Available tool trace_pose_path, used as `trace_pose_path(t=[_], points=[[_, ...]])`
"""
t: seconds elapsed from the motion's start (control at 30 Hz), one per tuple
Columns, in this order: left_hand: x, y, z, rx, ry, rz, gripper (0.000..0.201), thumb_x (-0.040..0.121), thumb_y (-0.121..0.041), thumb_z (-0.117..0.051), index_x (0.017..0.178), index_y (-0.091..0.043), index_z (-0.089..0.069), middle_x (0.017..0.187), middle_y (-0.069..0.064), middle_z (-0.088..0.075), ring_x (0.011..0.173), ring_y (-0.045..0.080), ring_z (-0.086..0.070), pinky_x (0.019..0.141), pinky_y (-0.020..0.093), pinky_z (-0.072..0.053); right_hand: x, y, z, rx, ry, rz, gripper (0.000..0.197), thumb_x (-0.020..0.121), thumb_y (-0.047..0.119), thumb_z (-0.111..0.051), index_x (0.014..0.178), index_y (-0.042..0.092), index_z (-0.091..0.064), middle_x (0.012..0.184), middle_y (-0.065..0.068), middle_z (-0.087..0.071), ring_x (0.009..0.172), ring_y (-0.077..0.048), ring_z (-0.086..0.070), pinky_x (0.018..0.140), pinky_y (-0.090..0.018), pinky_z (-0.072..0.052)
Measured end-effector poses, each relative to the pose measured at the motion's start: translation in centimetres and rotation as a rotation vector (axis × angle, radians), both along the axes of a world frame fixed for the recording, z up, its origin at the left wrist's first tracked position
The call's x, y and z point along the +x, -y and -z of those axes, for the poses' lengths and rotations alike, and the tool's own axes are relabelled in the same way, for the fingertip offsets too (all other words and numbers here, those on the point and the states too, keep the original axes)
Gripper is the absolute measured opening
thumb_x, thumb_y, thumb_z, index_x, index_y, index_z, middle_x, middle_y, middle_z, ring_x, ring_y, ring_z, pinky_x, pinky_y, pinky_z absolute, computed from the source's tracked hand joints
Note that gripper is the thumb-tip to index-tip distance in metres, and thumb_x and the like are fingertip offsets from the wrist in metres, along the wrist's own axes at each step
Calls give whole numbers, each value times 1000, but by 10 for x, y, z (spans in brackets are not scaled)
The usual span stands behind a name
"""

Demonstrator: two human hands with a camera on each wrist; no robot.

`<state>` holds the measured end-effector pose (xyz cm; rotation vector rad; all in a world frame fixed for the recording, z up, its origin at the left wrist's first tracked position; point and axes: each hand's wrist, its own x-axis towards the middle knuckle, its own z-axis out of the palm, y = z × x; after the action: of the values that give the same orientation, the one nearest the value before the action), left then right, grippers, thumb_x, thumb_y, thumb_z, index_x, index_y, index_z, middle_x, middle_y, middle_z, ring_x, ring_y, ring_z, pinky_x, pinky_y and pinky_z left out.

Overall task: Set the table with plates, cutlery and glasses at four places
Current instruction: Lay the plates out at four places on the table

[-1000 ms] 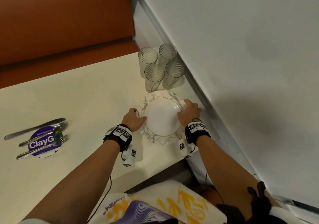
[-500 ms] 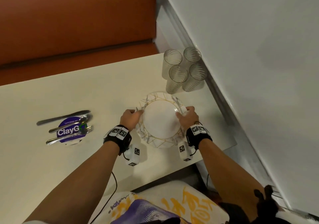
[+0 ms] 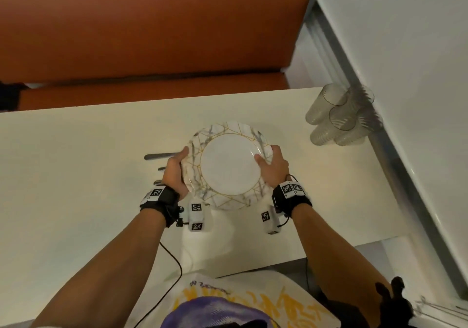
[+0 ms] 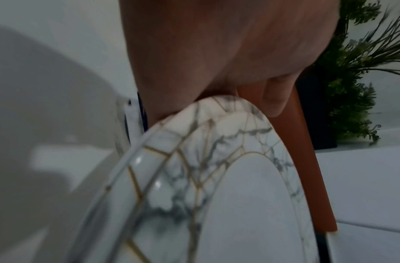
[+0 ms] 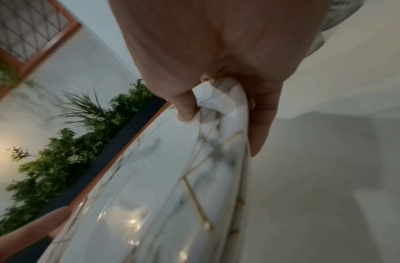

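both hands hold a marbled plate [image 3: 229,167] by its rim above the middle of the counter [image 3: 76,165], left hand [image 3: 174,172] and right hand [image 3: 274,167] on opposite sides. four glasses [image 3: 339,115] cluster at the far right corner.

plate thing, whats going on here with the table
A person is holding a marbled plate with gold lines by its rim, the left hand on one side and the right hand on the other, above the cream table. The left wrist view shows more than one rim edge, so it may be a stack. Four ribbed glasses stand clustered by the wall. Cutlery lies partly hidden behind the left hand.
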<state>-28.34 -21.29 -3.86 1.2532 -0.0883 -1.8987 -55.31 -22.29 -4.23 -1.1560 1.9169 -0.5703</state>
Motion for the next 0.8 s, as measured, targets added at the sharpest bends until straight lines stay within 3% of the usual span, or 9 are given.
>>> trace_pose_path(t=[0.1, 0.17, 0.23, 0.37, 0.47, 0.57, 0.67, 0.8], points=[[32, -2, 2, 25, 83, 56, 60, 95, -59, -60, 141, -21, -63, 140, 10, -65, 128, 33, -62, 113, 54, -42, 27, 7, -5, -89, 3, -12, 50, 97, 44, -60, 138, 20, -45, 103, -10, -66, 90, -30, -63, 81, -37, -53], [44, 0, 1, 71, 344, 87, 69, 92, -68, -58, 146, -26, -57, 145, 3, -60, 130, 30, -59, 108, 45, -45, 38, 14, -9, -100, 19, -2, 52, 98, 44, -58, 140, 17, -43, 105, -13, -66, 91, -31, -63, 82, -39, -54], [48, 3, 3, 42, 605, 33, 65, 99, -62, -51, 151, -23, -48, 151, 4, -51, 135, 30, -52, 101, 39, -44, 45, 22, -15, -116, 8, 1, 51, 100, 43, -54, 140, 14, -43, 103, -13, -66, 91, -32, -63, 79, -39, -52], [56, 6, 13, 10, 597, -198, 68, 99, -51, -61, 157, -23, -39, 156, 2, -48, 142, 27, -46, 116, 48, -40, 42, 47, -25, -152, 12, 47, 38, 103, 37, -49, 130, 10, -53, 101, -8, -64, 93, -30, -61, 78, -35, -47], [64, 9, 7, -20, 684, -291, 69, 100, -46, -63, 158, -18, -38, 156, 6, -48, 141, 26, -48, 116, 43, -41, 24, 73, -24, -212, 145, 199, 33, 97, 38, -49, 118, 16, -62, 111, -6, -69, 104, -28, -64, 95, -46, -53], [77, 12, 2, -36, 777, -371, 71, 99, -48, -62, 157, -15, -39, 156, 8, -48, 140, 25, -49, 115, 37, -42, -3, 95, -8, -194, 275, 283, 35, 93, 33, -51, 122, 17, -63, 123, -7, -68, 117, -29, -62, 107, -48, -47], [94, 9, 0, -30, 875, -422, 81, 91, -64, -61, 154, -17, -44, 151, 9, -54, 138, 29, -52, 115, 46, -44, -30, 111, 19, -139, 441, 402, 38, 84, 26, -56, 120, 20, -65, 122, -5, -70, 117, -30, -63, 104, -53, -49], [107, 2, -3, 0, 951, -513, 79, 90, -66, -58, 151, -16, -48, 135, -1, -64, 128, 28, -58, 112, 44, -46, -50, 129, 64, -25, 415, 477, 65, 79, 30, -57, 142, 19, -49, 135, -10, -61, 121, -34, -60, 104, -58, -49]])
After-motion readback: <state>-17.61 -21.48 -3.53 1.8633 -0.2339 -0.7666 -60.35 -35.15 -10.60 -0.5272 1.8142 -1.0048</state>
